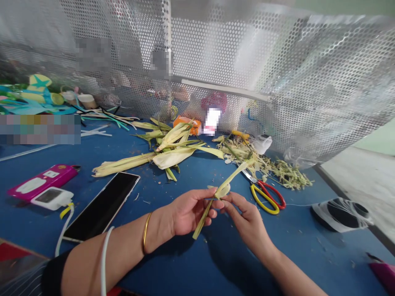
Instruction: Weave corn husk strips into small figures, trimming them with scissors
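Note:
Over a blue table, my left hand pinches a thin pale green leaf strip that slants down toward me. My right hand pinches the same strip where it folds into a small loop, and a long end of the strip runs up and away. Both hands have their fingers closed on the strip. A gold bangle circles my left wrist.
Red and yellow scissors lie just right of my hands. A pile of leaves and trimmed scraps lie behind. A black phone, a pink device and a white device lie at left. A perforated metal screen closes the back.

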`<state>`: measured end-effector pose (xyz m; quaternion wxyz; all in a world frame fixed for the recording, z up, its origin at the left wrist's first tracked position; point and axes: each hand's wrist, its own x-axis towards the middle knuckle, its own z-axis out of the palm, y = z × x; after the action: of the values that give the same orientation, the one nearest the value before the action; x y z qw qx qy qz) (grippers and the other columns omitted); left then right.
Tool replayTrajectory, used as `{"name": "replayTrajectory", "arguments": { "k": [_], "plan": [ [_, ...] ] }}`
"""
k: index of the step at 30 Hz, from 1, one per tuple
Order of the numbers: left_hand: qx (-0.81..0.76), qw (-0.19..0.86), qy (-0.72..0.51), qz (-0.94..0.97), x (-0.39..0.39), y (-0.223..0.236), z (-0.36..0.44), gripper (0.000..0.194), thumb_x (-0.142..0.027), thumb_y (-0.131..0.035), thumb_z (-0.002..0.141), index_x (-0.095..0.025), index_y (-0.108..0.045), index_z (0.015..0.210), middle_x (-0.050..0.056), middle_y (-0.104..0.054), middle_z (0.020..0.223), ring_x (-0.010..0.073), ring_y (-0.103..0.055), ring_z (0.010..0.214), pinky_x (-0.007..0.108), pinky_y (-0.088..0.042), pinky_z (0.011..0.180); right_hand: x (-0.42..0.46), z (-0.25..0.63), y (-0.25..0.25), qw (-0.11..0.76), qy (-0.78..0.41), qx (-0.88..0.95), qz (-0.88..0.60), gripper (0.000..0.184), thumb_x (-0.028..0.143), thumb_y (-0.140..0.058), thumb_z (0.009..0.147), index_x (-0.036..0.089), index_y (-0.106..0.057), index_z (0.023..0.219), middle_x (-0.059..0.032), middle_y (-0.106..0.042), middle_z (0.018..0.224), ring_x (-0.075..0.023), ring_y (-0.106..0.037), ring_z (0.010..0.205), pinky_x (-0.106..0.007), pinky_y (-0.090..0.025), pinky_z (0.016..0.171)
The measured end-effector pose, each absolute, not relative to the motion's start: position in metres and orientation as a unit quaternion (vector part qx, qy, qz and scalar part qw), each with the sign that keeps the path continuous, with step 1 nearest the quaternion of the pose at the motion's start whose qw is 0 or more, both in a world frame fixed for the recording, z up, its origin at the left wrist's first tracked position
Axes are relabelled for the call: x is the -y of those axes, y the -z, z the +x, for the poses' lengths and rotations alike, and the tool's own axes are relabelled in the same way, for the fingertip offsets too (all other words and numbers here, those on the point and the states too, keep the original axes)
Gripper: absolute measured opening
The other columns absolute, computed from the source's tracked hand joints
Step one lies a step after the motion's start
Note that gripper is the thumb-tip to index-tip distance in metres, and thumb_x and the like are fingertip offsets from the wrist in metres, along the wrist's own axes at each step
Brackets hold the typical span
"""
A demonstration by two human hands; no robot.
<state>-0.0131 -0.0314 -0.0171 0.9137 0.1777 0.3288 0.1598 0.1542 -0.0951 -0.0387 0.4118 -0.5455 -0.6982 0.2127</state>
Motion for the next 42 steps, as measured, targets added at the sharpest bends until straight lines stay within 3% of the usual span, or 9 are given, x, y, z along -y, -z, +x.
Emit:
{"name": "replayTrajectory", "arguments": {
  "k": [4, 10, 16, 25, 29, 33, 38, 42],
  "plan": [
    [-0.328, 0.916, -0.163, 0.166, 0.033, 0.014, -0.014, 0.023, -0.017, -0.072, 0.076, -0.011, -0.067, 0.098, -0.001, -0.061, 0.065, 0.0039, -0.049, 0.045, 0.014, -0.035, 0.041, 0.096, 0.157, 0.037, 0.397, -0.120, 0.746, -0.521, 0.026, 0.026, -0.046, 0.097, 0.023, -0.057, 0.074, 0.0030, -0.060, 0.063, -0.0147, -0.058, 0.064, -0.040, -0.042, 0.098],
    [-0.325, 0.912, -0.179, 0.174, 0.031, 0.016, -0.016, 0.013, -0.002, -0.056, 0.078, -0.008, -0.064, 0.086, -0.003, -0.053, 0.059, 0.0000, -0.036, 0.038, 0.012, -0.022, 0.037, 0.093, 0.167, 0.025, 0.342, -0.061, 0.792, -0.503, 0.025, 0.022, -0.045, 0.097, 0.022, -0.052, 0.073, 0.0029, -0.056, 0.065, -0.0134, -0.054, 0.062, -0.040, -0.040, 0.098],
    [-0.380, 0.883, -0.182, 0.207, 0.026, 0.017, -0.016, 0.011, -0.004, -0.059, 0.076, -0.010, -0.062, 0.084, -0.003, -0.052, 0.057, 0.0002, -0.033, 0.037, 0.012, -0.019, 0.037, 0.091, 0.170, 0.024, 0.293, 0.001, 0.826, -0.482, 0.025, 0.018, -0.044, 0.096, 0.022, -0.054, 0.074, 0.0013, -0.059, 0.067, -0.0146, -0.056, 0.066, -0.040, -0.038, 0.097],
    [-0.384, 0.896, -0.146, 0.171, 0.022, 0.013, -0.018, 0.008, -0.004, -0.057, 0.078, -0.010, -0.061, 0.080, -0.001, -0.056, 0.057, 0.0033, -0.045, 0.038, 0.013, -0.037, 0.039, 0.086, 0.176, 0.036, 0.312, 0.020, 0.803, -0.507, 0.023, 0.020, -0.044, 0.098, 0.022, -0.057, 0.079, 0.0005, -0.064, 0.071, -0.0147, -0.060, 0.068, -0.041, -0.037, 0.099],
    [-0.355, 0.909, -0.182, 0.118, 0.024, 0.016, -0.017, 0.013, -0.001, -0.052, 0.081, -0.010, -0.061, 0.083, -0.002, -0.058, 0.060, 0.0033, -0.048, 0.038, 0.013, -0.038, 0.039, 0.090, 0.168, 0.041, 0.352, 0.055, 0.782, -0.511, 0.008, 0.026, -0.055, 0.094, 0.023, -0.060, 0.100, -0.0042, -0.071, 0.094, -0.0194, -0.065, 0.089, -0.043, -0.037, 0.100],
    [-0.370, 0.904, -0.184, 0.112, 0.032, 0.018, -0.011, 0.012, -0.003, -0.052, 0.083, -0.012, -0.060, 0.083, -0.002, -0.059, 0.061, 0.0044, -0.049, 0.038, 0.014, -0.039, 0.037, 0.097, 0.159, 0.039, 0.340, 0.110, 0.782, -0.510, 0.007, 0.021, -0.058, 0.092, 0.022, -0.062, 0.097, -0.0044, -0.071, 0.096, -0.0194, -0.066, 0.090, -0.045, -0.033, 0.103],
    [-0.348, 0.915, -0.166, 0.115, 0.040, 0.020, -0.007, 0.010, -0.004, -0.055, 0.082, -0.012, -0.060, 0.080, -0.003, -0.058, 0.059, 0.0033, -0.047, 0.037, 0.013, -0.039, 0.038, 0.102, 0.153, 0.037, 0.311, 0.177, 0.800, -0.481, 0.019, 0.010, -0.048, 0.092, 0.021, -0.064, 0.093, -0.0037, -0.073, 0.089, -0.0184, -0.066, 0.090, -0.044, -0.031, 0.105],
    [-0.346, 0.916, -0.156, 0.130, 0.043, 0.020, -0.007, 0.009, -0.005, -0.059, 0.080, -0.013, -0.062, 0.084, -0.003, -0.060, 0.060, 0.0037, -0.048, 0.038, 0.014, -0.041, 0.039, 0.100, 0.153, 0.041, 0.361, 0.153, 0.801, -0.453, 0.025, 0.007, -0.045, 0.090, 0.021, -0.065, 0.093, -0.0039, -0.073, 0.090, -0.0179, -0.066, 0.090, -0.040, -0.036, 0.099]
  ]
}}
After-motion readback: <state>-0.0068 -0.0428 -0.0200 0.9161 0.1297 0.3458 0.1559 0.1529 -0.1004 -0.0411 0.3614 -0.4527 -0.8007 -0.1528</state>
